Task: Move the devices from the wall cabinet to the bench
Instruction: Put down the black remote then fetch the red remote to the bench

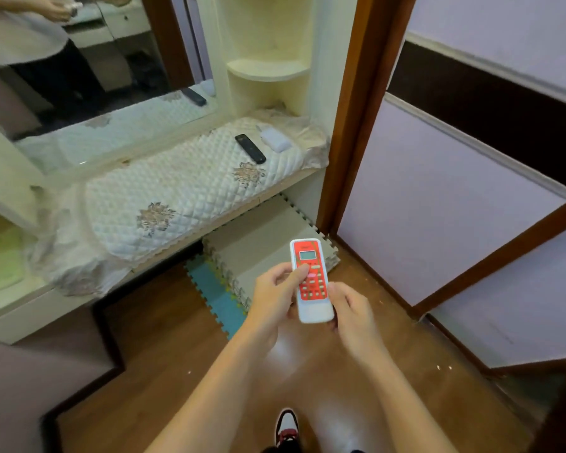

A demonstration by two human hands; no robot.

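A white remote with a red face (311,279) is held in both hands, the left hand (273,297) on its left edge and the right hand (352,313) at its lower end. On the quilted bench (164,197) beyond it, a black remote (250,148) is laid just beside a white device (275,138) at the right end.

the back of the red and white remote (311,280) is hidden by the left hand (275,297) and the right hand (352,310). its button labels are too small to be read. both arms are cut off by the bottom edge. only part of a shoe (287,428) is seen there. the person in the mirror (89,70) is blurred and cut off at the top.
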